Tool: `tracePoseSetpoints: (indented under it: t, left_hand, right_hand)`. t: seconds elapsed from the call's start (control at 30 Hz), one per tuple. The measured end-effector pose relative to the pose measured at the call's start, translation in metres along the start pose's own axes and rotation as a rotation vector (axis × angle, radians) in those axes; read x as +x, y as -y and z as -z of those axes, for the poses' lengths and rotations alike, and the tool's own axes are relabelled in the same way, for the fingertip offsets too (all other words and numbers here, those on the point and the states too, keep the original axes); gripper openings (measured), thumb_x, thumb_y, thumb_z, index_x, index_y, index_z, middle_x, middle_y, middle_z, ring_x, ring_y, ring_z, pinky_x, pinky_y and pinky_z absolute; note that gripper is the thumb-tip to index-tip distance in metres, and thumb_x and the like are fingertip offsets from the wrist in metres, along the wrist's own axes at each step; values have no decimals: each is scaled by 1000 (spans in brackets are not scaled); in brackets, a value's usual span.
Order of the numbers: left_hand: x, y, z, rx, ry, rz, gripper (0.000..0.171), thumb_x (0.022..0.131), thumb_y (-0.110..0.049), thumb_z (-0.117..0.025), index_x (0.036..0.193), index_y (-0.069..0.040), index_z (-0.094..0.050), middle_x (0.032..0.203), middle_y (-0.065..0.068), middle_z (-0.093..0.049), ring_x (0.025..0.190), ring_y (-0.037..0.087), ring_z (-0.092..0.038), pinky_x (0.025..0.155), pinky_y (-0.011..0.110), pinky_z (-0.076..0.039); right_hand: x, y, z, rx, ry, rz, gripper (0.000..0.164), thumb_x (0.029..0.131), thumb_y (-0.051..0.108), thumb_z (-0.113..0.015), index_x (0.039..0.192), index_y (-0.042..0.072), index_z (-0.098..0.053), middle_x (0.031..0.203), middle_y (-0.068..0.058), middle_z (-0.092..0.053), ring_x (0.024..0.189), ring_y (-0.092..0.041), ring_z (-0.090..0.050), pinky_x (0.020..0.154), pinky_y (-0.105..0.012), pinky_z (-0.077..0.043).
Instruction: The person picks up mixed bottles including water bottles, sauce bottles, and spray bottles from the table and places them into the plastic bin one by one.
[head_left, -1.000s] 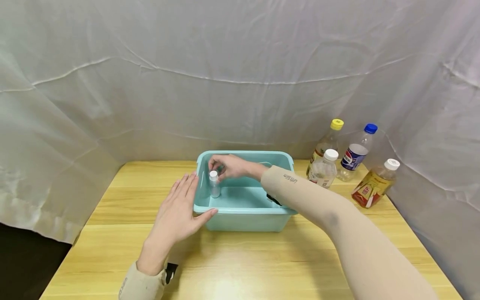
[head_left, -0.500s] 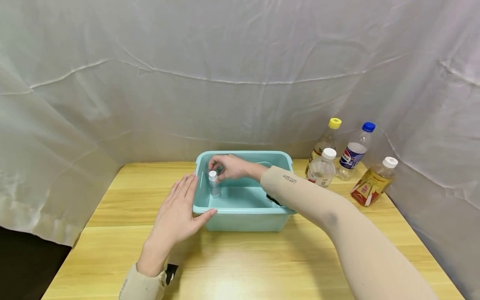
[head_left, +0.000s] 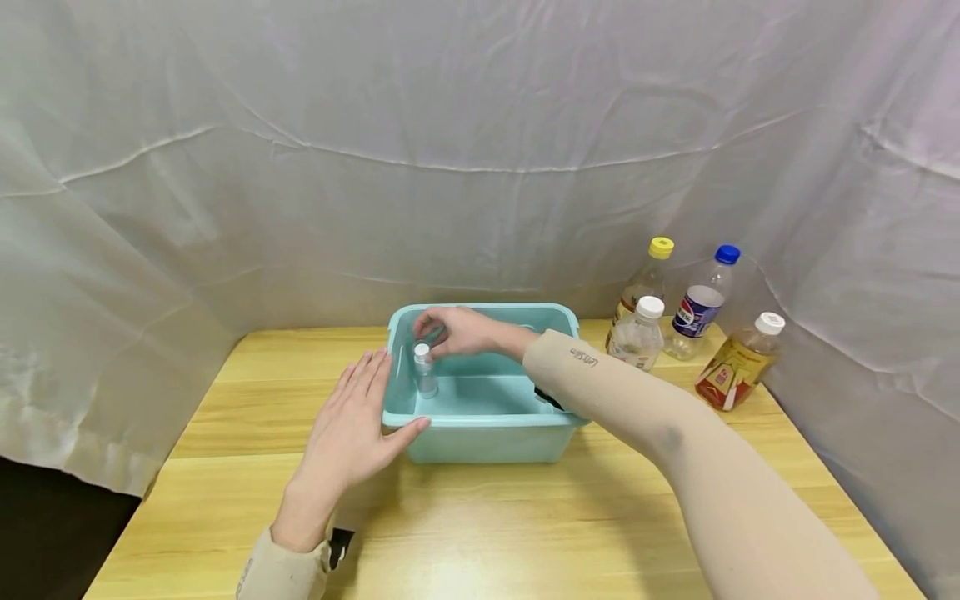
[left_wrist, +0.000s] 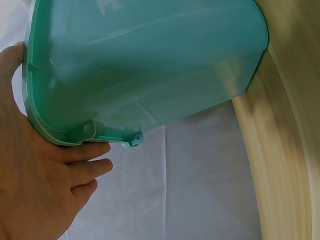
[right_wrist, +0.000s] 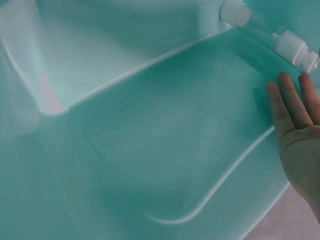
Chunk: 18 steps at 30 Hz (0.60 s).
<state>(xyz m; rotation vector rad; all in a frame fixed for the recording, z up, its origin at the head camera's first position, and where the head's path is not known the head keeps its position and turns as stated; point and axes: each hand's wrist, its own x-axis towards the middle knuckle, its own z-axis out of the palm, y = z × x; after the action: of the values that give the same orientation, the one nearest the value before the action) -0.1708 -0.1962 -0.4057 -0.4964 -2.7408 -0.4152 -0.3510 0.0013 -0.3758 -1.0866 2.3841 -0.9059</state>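
A small clear bottle with a white top point(head_left: 422, 353) stands upright near the left wall of a light-blue plastic bin point(head_left: 480, 422). Reaching into the bin, my right hand point(head_left: 461, 332) has its thumb and curled forefinger at the bottle's top, seemingly pinching it. In the right wrist view, three fairly straight fingers point(right_wrist: 295, 107) lie beside the clear bottle's white collar point(right_wrist: 291, 46); the thumb is mostly cut off by the frame edge. My left hand point(head_left: 352, 421) rests with extended fingers against the bin's left rim, thumb over its front corner. The left wrist view shows the fingers point(left_wrist: 82, 170) along the rim.
Several drink bottles stand on the wooden table point(head_left: 480, 533) to the bin's right: a yellow-capped bottle point(head_left: 645, 283), a blue-capped bottle point(head_left: 697, 308), a white-capped clear bottle point(head_left: 637, 337) and an amber bottle point(head_left: 738, 367). A grey cloth point(head_left: 480, 225) hangs behind.
The head view shifts slightly, so the bin and the drink bottles appear a little further left. Both hands and the small bottle keep almost the same places relative to the bin.
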Motion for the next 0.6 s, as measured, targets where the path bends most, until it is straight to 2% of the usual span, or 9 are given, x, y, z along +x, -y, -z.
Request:
tracePoseSetpoints:
  t: [0.23,0.6]
  left_hand:
    - [0,0,0,5,1,-2,104,93,-71,-60,158,6,-34,165,22,-34,154,40,-29,129,51,-21]
    - [0,-1,2,-7,3,7,104,93,-70,-60,158,6,-34,166,22,-34,154,40,-29,129,52,-20]
  right_hand:
    - [-7,6,9,7,-20,7,53,92,12,-81,139,8,-56,136,-9,-67,115,-24,-71,95,-26,-59]
    - [-28,17,35,19,-107,21,57,94,20,-80,142,7,-54,139,-8,-66,120,-26,-69,99,-31,-58]
